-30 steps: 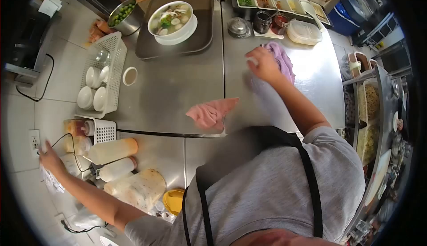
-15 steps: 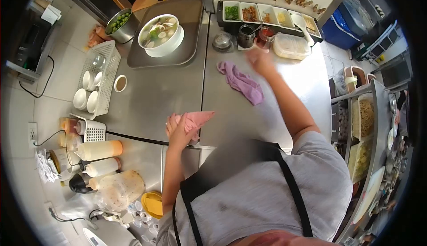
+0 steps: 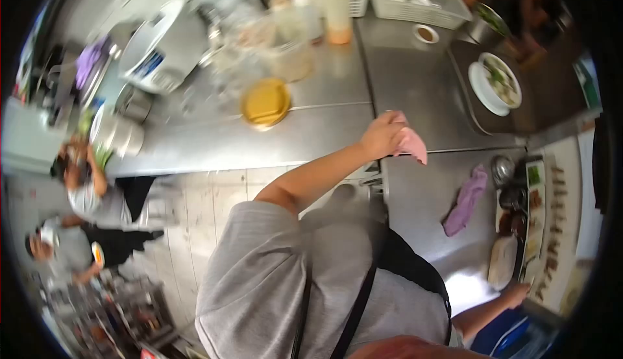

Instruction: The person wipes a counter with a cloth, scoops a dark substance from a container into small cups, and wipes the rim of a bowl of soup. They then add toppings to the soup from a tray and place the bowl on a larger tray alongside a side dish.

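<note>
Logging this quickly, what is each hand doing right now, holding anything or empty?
Left hand: closed on the pink cloth at the steel counter.
Right hand: beside the condiment tray; grip cannot be told.

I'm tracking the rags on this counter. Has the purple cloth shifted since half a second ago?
Cannot tell. The camera has swung round, but the purple cloth lies on the steel counter beside the condiment tray, as before. The left hand grips the pink cloth.

Your shiny metal counter [image 3: 415, 90] holds a yellow lid [image 3: 265, 102], a purple cloth [image 3: 465, 201], a small sauce cup [image 3: 426, 33] and a dark tray [image 3: 545, 96] with soup.
</note>
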A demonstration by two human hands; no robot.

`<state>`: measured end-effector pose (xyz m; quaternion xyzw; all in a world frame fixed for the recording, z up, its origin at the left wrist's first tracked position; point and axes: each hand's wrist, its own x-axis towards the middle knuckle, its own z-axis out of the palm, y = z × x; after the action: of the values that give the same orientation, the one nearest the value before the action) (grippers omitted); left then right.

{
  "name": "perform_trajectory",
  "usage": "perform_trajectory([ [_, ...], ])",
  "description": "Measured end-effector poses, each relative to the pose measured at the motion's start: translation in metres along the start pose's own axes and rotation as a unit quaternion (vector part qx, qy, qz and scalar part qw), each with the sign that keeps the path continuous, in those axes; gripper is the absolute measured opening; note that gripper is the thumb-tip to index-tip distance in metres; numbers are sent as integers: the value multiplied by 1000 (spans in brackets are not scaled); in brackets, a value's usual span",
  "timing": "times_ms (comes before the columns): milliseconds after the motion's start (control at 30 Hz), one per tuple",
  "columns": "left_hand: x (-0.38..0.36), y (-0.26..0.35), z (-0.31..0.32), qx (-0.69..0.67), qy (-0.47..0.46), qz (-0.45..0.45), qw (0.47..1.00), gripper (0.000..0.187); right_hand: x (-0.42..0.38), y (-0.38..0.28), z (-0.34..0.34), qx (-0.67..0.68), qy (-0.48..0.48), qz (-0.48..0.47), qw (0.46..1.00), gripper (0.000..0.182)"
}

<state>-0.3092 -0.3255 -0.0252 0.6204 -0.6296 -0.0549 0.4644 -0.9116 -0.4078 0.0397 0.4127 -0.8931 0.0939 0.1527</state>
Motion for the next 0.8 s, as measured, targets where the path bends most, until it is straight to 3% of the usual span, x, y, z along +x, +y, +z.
perform_trajectory([
  [33,-5,0,1,-24,50,-1,998,15,-2,-8,-12,-85,-31,28,995,31],
  [100,-10,7,-18,-213,6,-140,967,20,0,-7,-20,-99,-13,41,994,34],
  [133,-13,15,-29,-310,-12,-200,929,23,-6,-11,-30,-59,10,27,998,35],
  [233,-30,44,-69,-409,143,-300,850,27,17,-1,-6,158,78,-40,983,38],
  [267,-42,39,-82,-428,134,-319,835,25,21,-3,0,245,95,-63,963,39],
  [367,-69,44,-123,-466,249,-303,793,26,13,-38,-8,455,-29,-118,882,42],
  [400,-80,45,-138,-466,273,-306,784,26,-31,-69,-39,546,-41,-119,828,40],
  [433,-90,45,-154,-465,297,-306,776,26,-59,-92,-60,476,-17,-178,861,40],
  [500,-111,41,-178,-465,329,-302,764,27,-107,-135,-92,570,-171,-178,784,41],
  [567,-139,36,-207,-464,349,-295,759,28,-159,-184,-118,682,-353,-196,610,46],
  [700,-187,26,-261,-407,360,-338,768,28,-273,-284,-151,694,-478,-309,440,50],
  [767,-211,28,-293,-348,364,-351,790,31,-345,-333,-177,653,-561,-405,307,53],
  [800,-223,29,-311,-335,355,-368,792,32,-383,-355,-194,628,-611,-406,260,54],
])
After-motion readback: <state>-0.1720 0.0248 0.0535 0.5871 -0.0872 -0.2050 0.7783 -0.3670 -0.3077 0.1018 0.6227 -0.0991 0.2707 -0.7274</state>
